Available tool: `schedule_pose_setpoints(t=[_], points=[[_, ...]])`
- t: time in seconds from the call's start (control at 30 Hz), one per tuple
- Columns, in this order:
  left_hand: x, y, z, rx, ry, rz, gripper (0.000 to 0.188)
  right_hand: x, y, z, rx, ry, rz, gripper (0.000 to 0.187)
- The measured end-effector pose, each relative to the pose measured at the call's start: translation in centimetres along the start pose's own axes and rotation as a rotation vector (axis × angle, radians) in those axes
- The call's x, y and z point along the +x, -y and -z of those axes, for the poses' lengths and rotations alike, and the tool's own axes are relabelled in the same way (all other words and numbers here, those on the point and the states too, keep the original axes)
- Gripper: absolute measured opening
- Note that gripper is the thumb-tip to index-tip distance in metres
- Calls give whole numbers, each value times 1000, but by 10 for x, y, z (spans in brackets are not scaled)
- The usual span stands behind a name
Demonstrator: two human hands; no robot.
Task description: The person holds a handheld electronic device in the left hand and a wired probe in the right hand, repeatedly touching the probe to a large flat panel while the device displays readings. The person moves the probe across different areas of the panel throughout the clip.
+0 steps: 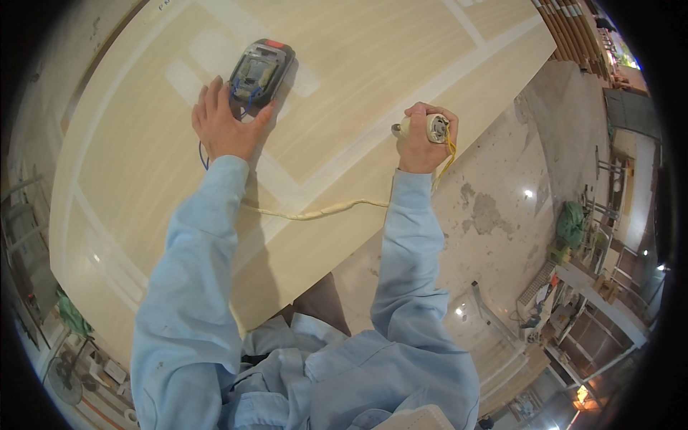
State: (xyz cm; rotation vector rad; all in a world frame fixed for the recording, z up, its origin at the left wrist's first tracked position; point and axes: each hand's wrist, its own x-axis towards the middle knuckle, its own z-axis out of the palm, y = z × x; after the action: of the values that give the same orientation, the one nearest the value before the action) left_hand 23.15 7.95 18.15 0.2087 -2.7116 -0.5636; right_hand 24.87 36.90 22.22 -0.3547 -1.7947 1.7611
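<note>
A black and grey power tool battery pack (263,70) with a red mark lies on a large pale panel (344,129). Blue wires come out of its near end. My left hand (228,123) is spread flat at that end, its fingers and thumb apart beside the pack; whether it touches the wires I cannot tell. Over the panel's right edge, my right hand (421,149) is wrapped around a small cream-coloured motor (436,129) with a short metal shaft and yellow wires. A cream wrapped cord (315,213) runs across the panel between my two forearms.
Stacked brown boards (572,32) stand at the far right. The stained floor (494,215) lies right of the panel. Cluttered shelving (602,301) and a green bundle (571,224) are farther right. A fan (64,380) stands at the lower left.
</note>
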Motion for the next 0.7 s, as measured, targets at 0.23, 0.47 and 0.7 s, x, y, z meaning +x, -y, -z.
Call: schedule_pose_setpoints(t=[0.23, 0.47, 0.7], points=[[-2, 5, 1, -6, -15, -14, 88, 15, 2, -6, 55, -63, 36, 25], [0, 5, 1, 6, -21, -16, 88, 19, -1, -4, 37, -42, 41, 26], [-1, 3, 2, 20, -6, -14, 88, 22, -2, 3, 2, 2, -32, 24]])
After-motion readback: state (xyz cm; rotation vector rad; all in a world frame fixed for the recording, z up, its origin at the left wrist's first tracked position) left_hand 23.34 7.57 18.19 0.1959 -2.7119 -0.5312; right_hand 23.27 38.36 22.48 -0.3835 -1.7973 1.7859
